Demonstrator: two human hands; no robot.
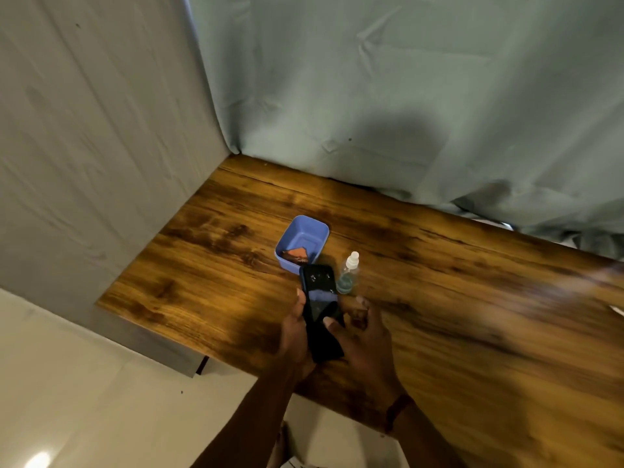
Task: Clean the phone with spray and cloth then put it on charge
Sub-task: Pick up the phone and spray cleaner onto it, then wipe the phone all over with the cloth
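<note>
A black phone (319, 298) is held above the wooden table (209, 265), screen up, its glass mirroring the blue tub. My left hand (295, 336) grips its left edge. My right hand (361, 336) holds the right edge, thumb lying on the screen. Just beyond the phone's top right corner stands a small clear spray bottle (348, 273) with a white cap and a little bluish liquid. A blue plastic tub (301, 243) behind the phone holds an orange-brown folded cloth (296, 254). No charger is in view.
Grey-green fabric (405, 96) hangs behind the table and a pale sheet (84, 146) drapes its left side. The table's near edge runs diagonally by my forearms, with pale floor (84, 383) below left. The view is motion-blurred at right.
</note>
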